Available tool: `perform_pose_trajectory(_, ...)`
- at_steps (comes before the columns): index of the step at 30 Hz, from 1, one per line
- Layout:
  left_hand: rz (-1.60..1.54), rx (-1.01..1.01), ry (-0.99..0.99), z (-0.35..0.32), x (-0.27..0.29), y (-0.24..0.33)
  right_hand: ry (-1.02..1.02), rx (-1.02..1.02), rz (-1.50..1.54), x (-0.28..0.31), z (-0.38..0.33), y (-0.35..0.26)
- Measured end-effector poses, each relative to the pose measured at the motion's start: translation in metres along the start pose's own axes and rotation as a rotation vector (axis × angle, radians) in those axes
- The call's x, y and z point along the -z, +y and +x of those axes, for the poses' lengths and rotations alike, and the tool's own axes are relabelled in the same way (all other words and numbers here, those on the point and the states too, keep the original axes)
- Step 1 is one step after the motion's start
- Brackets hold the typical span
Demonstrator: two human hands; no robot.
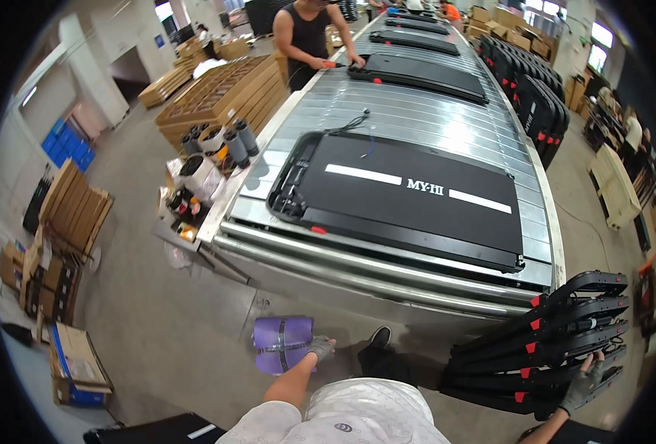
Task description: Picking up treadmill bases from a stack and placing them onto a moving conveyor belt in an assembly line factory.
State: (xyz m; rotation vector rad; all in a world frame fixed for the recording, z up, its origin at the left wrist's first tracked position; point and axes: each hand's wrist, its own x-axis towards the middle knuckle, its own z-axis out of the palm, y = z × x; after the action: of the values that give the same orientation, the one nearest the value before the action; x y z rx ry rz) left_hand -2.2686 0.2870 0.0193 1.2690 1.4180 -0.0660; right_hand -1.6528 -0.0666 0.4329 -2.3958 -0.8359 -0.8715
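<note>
My left hand [322, 346], in a grey fingerless glove, hangs beside a purple roll [270, 342] bound with black tape. Its fingers are loosely bent and apart, with nothing seen in them. On the right, my right hand [584, 383], gloved the same way, reaches to a stack of black treadmill-like frames [533, 374] with red corner pieces. Its fingers are spread against the frames' edge; I see no closed grip. Ahead, a flat black treadmill deck [417, 207] with white stripes lies on the metal conveyor [446, 126], away from both hands.
Further up the conveyor, a co-worker [309, 37] in a dark sleeveless top works at another black deck [420, 76]. Bottles and tape rolls crowd a side shelf [195, 174] at left. Brown cartons [221, 92] stand behind it. More black units [539, 111] line the conveyor's right.
</note>
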Motion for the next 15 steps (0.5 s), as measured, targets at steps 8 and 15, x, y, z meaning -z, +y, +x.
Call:
perform_pose_trajectory(8,0.12,-0.049,0.121,-0.058,-0.048,-0.203,-0.384,0.274,-0.089,-0.018,-0.01,0.068)
perform_pose_trajectory(15,0.685,-0.198,-0.122,-0.124,-0.113,-0.167,-0.479,0.216,-0.15,0.034,-0.015,0.046)
